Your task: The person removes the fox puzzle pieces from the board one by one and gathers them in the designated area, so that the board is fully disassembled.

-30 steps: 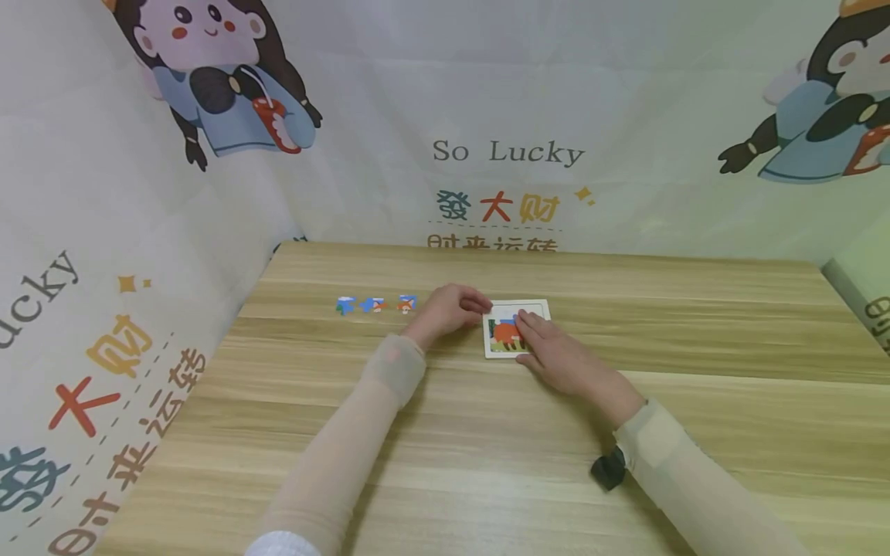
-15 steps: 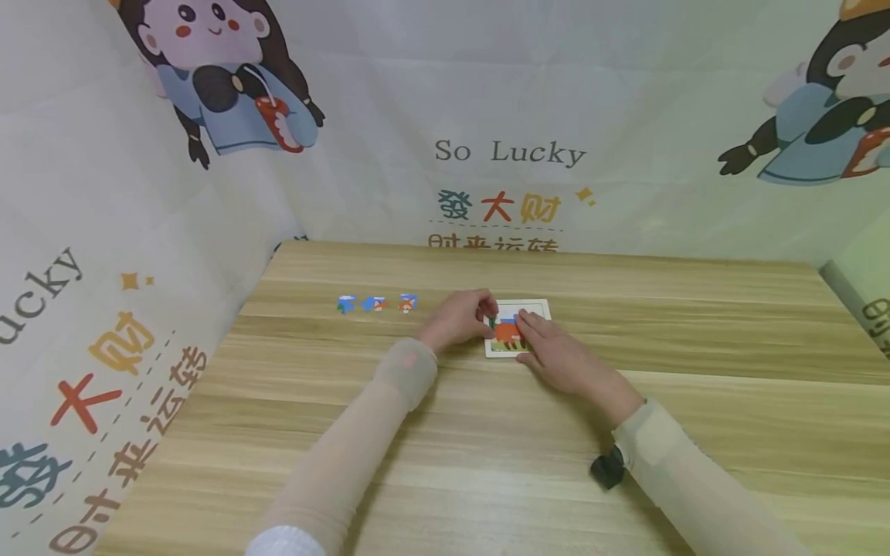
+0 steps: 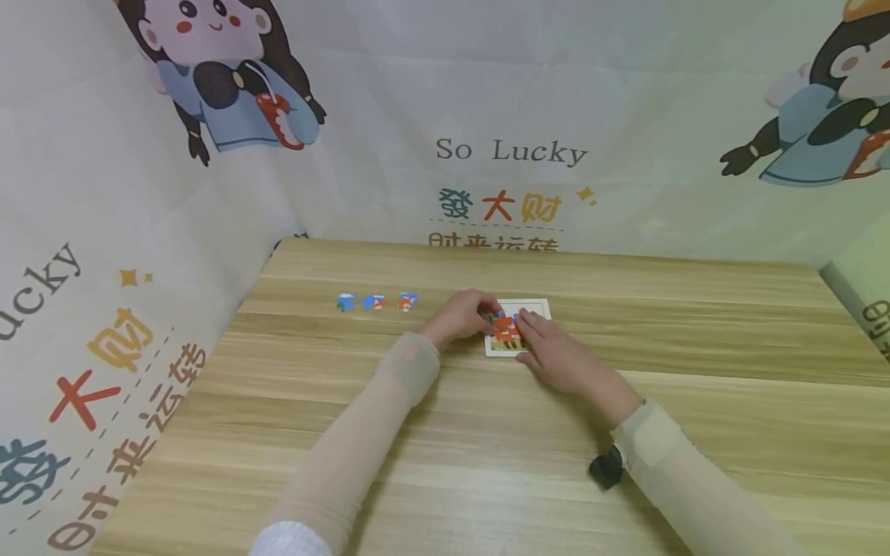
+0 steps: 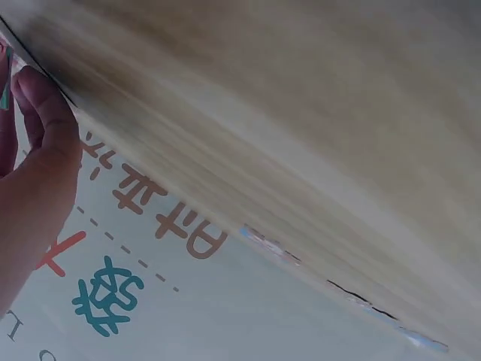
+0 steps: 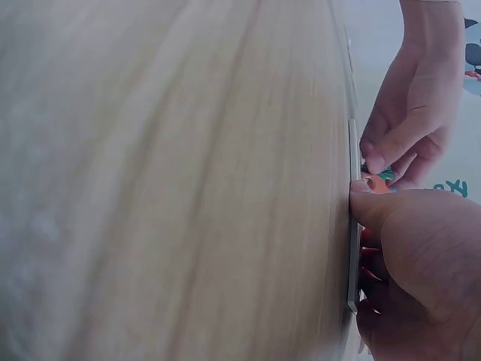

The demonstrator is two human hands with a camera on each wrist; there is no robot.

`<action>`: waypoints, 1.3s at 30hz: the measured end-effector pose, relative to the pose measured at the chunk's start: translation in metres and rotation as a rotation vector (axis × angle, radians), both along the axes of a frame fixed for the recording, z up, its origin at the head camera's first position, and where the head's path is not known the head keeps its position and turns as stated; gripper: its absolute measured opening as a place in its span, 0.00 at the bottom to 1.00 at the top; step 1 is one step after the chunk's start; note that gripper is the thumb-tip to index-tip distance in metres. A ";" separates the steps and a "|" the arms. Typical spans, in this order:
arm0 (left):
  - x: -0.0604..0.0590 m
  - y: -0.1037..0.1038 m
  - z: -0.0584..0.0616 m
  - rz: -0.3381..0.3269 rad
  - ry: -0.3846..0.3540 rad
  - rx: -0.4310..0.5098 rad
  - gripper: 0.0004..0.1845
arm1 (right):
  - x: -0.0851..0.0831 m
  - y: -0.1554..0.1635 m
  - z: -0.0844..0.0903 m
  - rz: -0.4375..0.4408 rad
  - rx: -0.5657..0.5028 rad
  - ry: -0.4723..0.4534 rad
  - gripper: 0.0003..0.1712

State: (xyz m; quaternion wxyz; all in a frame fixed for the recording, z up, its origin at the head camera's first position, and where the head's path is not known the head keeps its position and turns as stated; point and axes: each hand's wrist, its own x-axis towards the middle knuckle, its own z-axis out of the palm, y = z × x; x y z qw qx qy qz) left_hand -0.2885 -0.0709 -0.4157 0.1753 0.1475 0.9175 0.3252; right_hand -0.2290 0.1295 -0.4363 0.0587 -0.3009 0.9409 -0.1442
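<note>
A small white puzzle tray (image 3: pixel 537 308) with an orange picture lies flat on the wooden table (image 3: pixel 487 448). My left hand (image 3: pixel 485 313) pinches a small puzzle piece (image 3: pixel 498 319) over the tray's left part. In the right wrist view the left hand (image 5: pixel 398 143) holds that puzzle piece (image 5: pixel 380 175) just above the tray (image 5: pixel 352 226), seen edge-on. My right hand (image 3: pixel 534 332) lies on the tray's right side with fingers straight. Its thumb (image 5: pixel 376 207) touches the tray's edge.
Three loose puzzle pieces (image 3: pixel 345 303) (image 3: pixel 373 303) (image 3: pixel 407 301) lie in a row left of the tray. Printed fabric walls (image 3: pixel 507 154) enclose the table on three sides. The left wrist view shows the tabletop (image 4: pixel 301 113), blurred, and my left hand (image 4: pixel 34 173).
My left hand has moved right from the tray's left corner, carrying the piece over the picture. The right hand stays on the tray.
</note>
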 end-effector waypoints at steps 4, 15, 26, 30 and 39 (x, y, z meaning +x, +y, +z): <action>-0.001 -0.007 0.002 0.045 -0.007 0.083 0.12 | -0.001 -0.001 0.000 -0.007 0.005 -0.016 0.37; -0.001 -0.048 0.019 0.174 -0.015 0.242 0.13 | -0.004 0.001 0.002 -0.009 -0.004 0.005 0.36; 0.028 -0.123 0.019 0.355 -0.032 0.313 0.13 | 0.005 -0.005 -0.002 0.007 -0.018 -0.014 0.35; 0.038 -0.155 0.011 0.402 -0.044 0.366 0.10 | 0.010 -0.006 -0.007 0.012 -0.018 -0.013 0.35; 0.042 -0.216 0.008 0.567 -0.074 0.377 0.12 | 0.003 -0.006 -0.006 0.013 -0.050 0.051 0.34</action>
